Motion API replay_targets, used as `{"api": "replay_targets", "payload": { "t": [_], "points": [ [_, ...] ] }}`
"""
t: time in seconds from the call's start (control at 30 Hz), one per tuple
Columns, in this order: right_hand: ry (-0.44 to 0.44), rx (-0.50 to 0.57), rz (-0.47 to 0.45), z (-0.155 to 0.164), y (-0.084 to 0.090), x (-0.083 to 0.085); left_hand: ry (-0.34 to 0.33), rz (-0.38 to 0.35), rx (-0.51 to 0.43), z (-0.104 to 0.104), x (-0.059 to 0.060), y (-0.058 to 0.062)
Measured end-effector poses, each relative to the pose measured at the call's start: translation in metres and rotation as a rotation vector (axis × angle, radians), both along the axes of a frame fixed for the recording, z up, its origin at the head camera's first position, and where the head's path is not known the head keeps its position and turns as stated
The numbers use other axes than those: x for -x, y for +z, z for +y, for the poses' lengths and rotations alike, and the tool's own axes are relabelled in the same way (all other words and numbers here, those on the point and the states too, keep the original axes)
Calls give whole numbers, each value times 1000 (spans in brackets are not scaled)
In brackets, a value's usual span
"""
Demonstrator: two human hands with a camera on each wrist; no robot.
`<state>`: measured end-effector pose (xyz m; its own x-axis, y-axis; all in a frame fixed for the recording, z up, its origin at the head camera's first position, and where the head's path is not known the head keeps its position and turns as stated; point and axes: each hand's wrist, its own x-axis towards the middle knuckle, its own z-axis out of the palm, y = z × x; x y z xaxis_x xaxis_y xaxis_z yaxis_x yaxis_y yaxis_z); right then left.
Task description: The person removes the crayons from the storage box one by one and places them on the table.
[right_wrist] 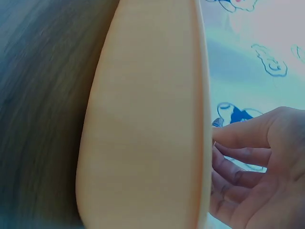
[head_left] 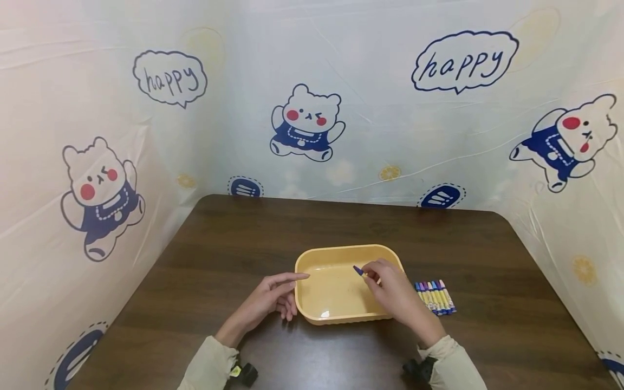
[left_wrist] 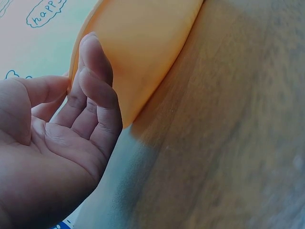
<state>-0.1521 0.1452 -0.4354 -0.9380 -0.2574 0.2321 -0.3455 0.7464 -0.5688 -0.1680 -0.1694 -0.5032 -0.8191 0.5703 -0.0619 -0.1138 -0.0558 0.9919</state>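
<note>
A pale plastic sheet printed with cartoon bears [head_left: 306, 123] and "happy" speech bubbles [head_left: 463, 60] is walling in a dark wood-grain worktop [head_left: 224, 254] on three sides. A shallow yellow plastic tray [head_left: 312, 259] is sitting near the front middle of the worktop, and a person in light sleeves is working over it.

The right hand [head_left: 392, 292] is hovering above the tray's right half, its thumb and fingertips pinching a purple-capped crayon [head_left: 358, 270] whose tip is pointing towards the tray's middle. Only the coloured end is showing, the rest being hidden by the fingers. In the right wrist view the fingers [right_wrist: 243, 138] are curling just over the tray's rim. The left hand [head_left: 270, 298] is lying beside the tray's left wall, fingers mostly straight and relaxed and holding nothing; the left wrist view shows its fingertips [left_wrist: 93, 52] touching or almost touching the tray's outer side, seemingly steadying it.

A row of crayons [head_left: 435, 297] is lying side by side on the worktop, just beside the tray's right edge and apart from it. The tray itself is looking bare inside.

As a judgement, one crayon is being carried from the row into the tray. The next move is calling for a lowering over the tray floor and a loosening of the pinch, with the left hand bracing the tray.
</note>
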Motion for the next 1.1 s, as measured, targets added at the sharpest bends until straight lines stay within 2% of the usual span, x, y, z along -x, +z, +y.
{"api": "replay_targets", "payload": {
  "t": [0.13,0.43,0.87,1.1],
  "points": [
    [-26,25,48,15,-1,-5,-5,1,-4,1,0,0],
    [-102,70,86,49,-9,-13,0,-6,2,2,-1,0],
    [-193,220,68,88,-5,-14,-15,15,-19,0,0,1],
    [-259,196,50,107,-9,-10,-9,5,-16,0,0,-1]
  ]
}}
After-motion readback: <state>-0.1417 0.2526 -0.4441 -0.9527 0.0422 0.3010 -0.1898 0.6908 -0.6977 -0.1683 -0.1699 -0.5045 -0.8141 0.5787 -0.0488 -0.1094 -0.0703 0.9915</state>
